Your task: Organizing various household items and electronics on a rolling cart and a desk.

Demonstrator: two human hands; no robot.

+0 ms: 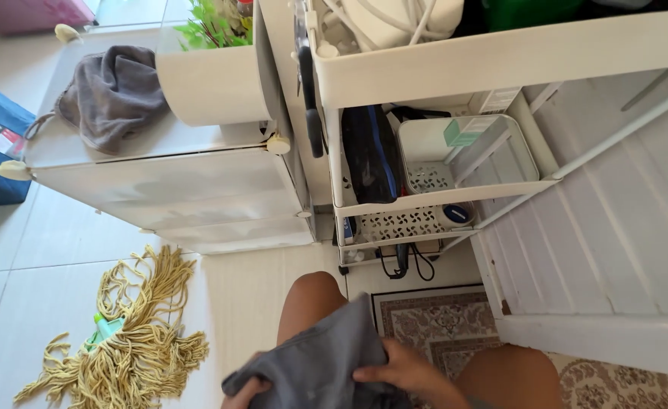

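Both my hands hold a grey cloth (326,356) low in the view, over my bare knee (311,299). My right hand (402,371) pinches the cloth's right side with its fingers curled on the fabric. My left hand (244,392) grips the cloth's lower left corner and is mostly hidden by the fabric and the frame edge. A yellow string mop head (133,333) with a green fitting lies on the tiled floor to my left.
A white cabinet (175,189) ahead carries a grey towel (114,95) and a white planter (212,79) with green leaves. A white tiered shelf cart (440,197) holds baskets and a dark bag. A patterned rug (440,322) lies under my legs; a white slatted panel (614,227) stands right.
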